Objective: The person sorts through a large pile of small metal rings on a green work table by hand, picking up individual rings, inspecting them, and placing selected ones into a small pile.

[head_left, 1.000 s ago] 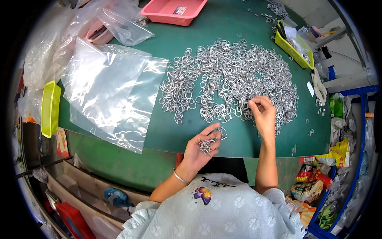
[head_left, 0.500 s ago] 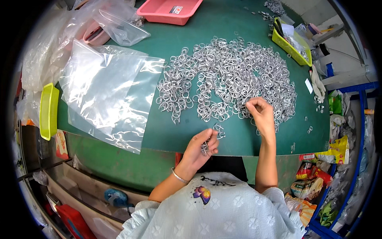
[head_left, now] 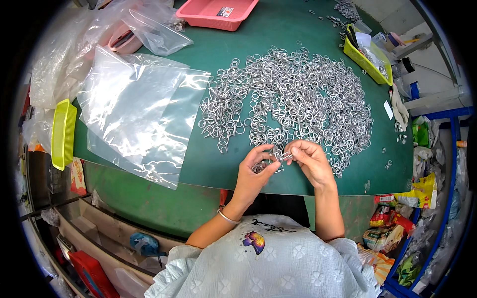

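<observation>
A wide heap of silvery metal rings point(head_left: 318, 94), some with small prongs, spreads over the green table point(head_left: 233, 42). At the heap's near edge both hands meet. My left hand point(head_left: 255, 169) is curled around several rings in its palm, thumb and forefinger raised toward the other hand. My right hand point(head_left: 313, 161) pinches a metal ring point(head_left: 286, 155) between thumb and fingertips, close to the left fingertips. Whether the left fingertips also touch that ring, I cannot tell.
Clear plastic bags point(head_left: 139, 109) lie flat left of the heap. A yellow-green basket point(head_left: 63, 134) stands at the table's left edge, another yellow basket point(head_left: 367, 57) at the far right. A pink tray point(head_left: 216, 15) sits at the back. A white glove point(head_left: 399, 107) lies near the right edge.
My right hand has come from the heap toward the left, with a ring in its fingertips. My left hand has risen slightly to meet it, its thumb and forefinger now parted.
</observation>
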